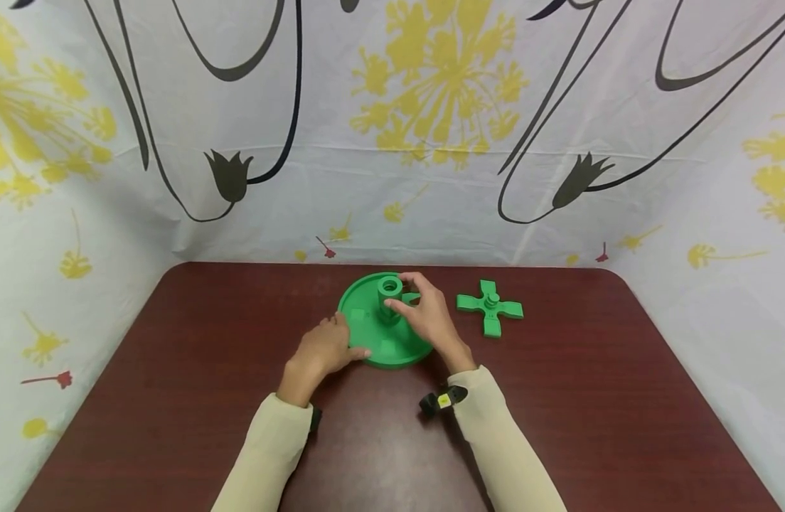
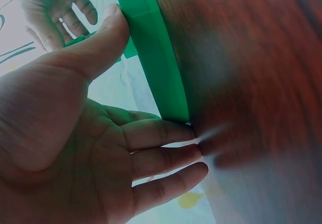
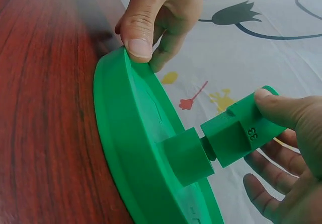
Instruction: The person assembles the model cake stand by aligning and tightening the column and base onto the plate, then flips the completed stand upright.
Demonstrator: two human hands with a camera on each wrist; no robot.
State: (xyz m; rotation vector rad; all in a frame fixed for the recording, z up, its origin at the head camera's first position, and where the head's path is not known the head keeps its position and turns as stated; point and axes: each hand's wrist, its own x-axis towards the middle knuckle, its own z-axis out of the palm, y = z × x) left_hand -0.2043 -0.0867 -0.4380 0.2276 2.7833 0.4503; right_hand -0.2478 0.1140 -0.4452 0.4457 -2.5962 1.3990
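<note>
A round green plate with a raised rim (image 1: 392, 353) sits on the table, a short cylindrical post (image 3: 186, 157) rising from its middle. My left hand (image 1: 322, 346) grips the plate's left edge, the thumb on top of the rim and the fingers at its outer side. Over the post, my right hand (image 1: 433, 313) pinches a green hollow cylinder with a side arm (image 1: 390, 290), marked "33" in the right wrist view. A narrow neck (image 3: 208, 148) shows between the cylinder and the post. How far it sits inside the post is hidden.
A green cross-shaped piece with a stepped knob (image 1: 491, 304) lies on the table to the right of the plate. The dark red-brown table (image 1: 207, 370) ends at a white cloth (image 1: 316, 206) patterned with flowers, which hangs behind and at the sides.
</note>
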